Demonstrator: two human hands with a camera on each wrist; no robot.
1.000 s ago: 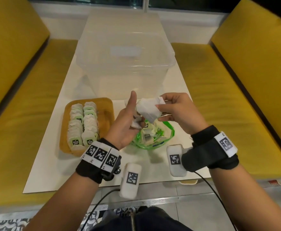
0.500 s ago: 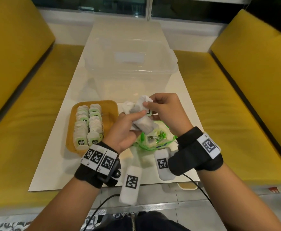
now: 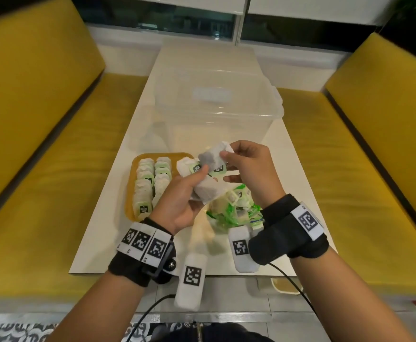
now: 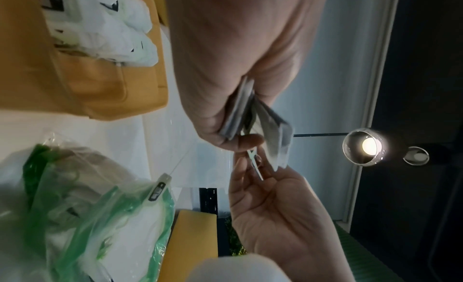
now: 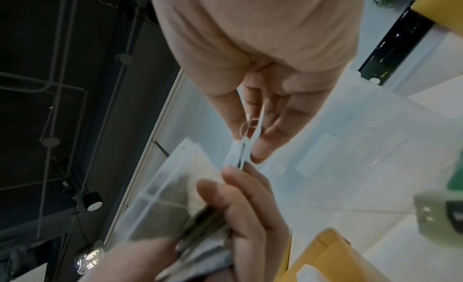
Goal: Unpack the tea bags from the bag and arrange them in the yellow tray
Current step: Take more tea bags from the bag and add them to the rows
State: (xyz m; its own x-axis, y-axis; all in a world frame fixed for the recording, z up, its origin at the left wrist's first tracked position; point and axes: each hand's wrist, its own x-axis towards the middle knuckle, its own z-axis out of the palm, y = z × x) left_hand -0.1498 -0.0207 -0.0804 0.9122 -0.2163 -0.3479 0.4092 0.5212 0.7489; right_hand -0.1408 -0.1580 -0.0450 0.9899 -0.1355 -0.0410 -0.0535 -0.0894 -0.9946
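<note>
We hold tea bags above the green bag on the desk.

Nearest us, just above the green bag, our left hand grips a bunch of tea bags, and our right hand pinches one tea bag by its top. Left of the green bag, the yellow tray holds two rows of tea bags. Beyond the green bag stands a clear plastic box.

Yellow benches (dark window behind)
</note>
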